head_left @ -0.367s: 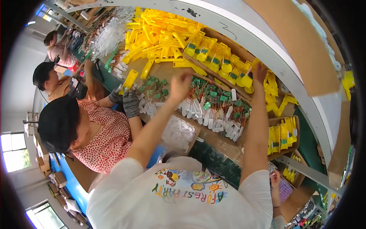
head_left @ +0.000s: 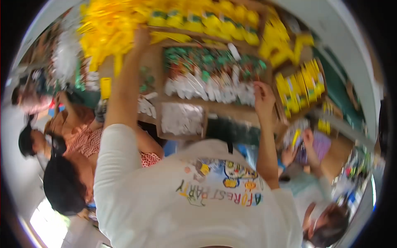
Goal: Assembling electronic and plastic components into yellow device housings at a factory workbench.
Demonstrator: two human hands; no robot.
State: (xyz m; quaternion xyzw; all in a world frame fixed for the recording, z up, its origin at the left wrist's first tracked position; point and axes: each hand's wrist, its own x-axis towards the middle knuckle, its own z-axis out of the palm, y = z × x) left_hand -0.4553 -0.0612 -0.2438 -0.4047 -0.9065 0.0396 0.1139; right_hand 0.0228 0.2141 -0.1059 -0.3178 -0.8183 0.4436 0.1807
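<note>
Left hand (head_left: 142, 36) top centre in yellow pieces (head_left: 105, 25), grip unclear; right hand (head_left: 263, 96) pinching white packs (head_left: 215, 89). Blind reach could spill both.

Looks like a packing workshop: cardboard trays (head_left: 182, 124) of small green-and-white packets (head_left: 211, 78) at centre, heaped yellow plastic parts (head_left: 111, 25) upper left, seated workers (head_left: 62, 182) lower left.

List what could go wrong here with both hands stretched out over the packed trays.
1. The left hand reaches into the loose yellow pile; pieces might slide off.
2. The right hand sits at the tray of white and green packets; a snag could spill the rows.
3. Co-workers crowd both sides, so elbows may collide.
</note>
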